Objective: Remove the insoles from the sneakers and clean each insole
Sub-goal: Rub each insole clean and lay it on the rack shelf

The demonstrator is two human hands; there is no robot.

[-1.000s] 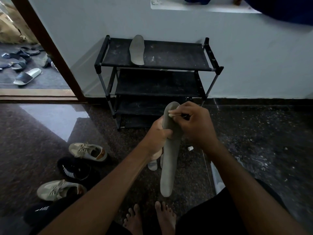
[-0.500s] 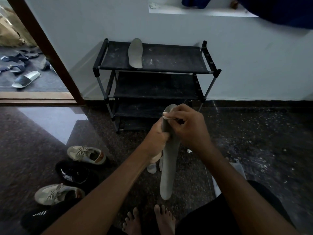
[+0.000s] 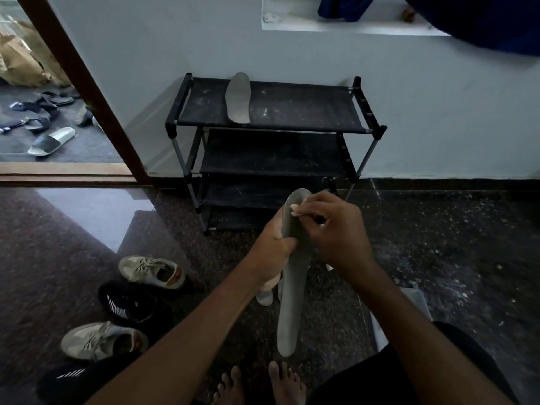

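A long grey insole (image 3: 289, 311) hangs upright in front of me. My left hand (image 3: 271, 247) grips it from the left near its upper half. My right hand (image 3: 333, 232) pinches a small white wipe (image 3: 296, 210) against the insole's top end. A second grey insole (image 3: 239, 98) lies on the top shelf of the black shoe rack (image 3: 309, 112). Two beige sneakers (image 3: 152, 271) (image 3: 102, 340) and two black sneakers (image 3: 131, 305) (image 3: 67, 378) sit on the floor at the left.
A grey object (image 3: 264, 296) lies on the dark stone floor behind the held insole. A pale box (image 3: 415, 305) stands by my right leg. My bare feet (image 3: 260, 387) are at the bottom. Sandals (image 3: 49, 140) lie beyond the doorway at the left.
My hands and the insole hold nearly the same pose. The right hand's wipe shifted slightly along the insole's top end. The view tilted a little.
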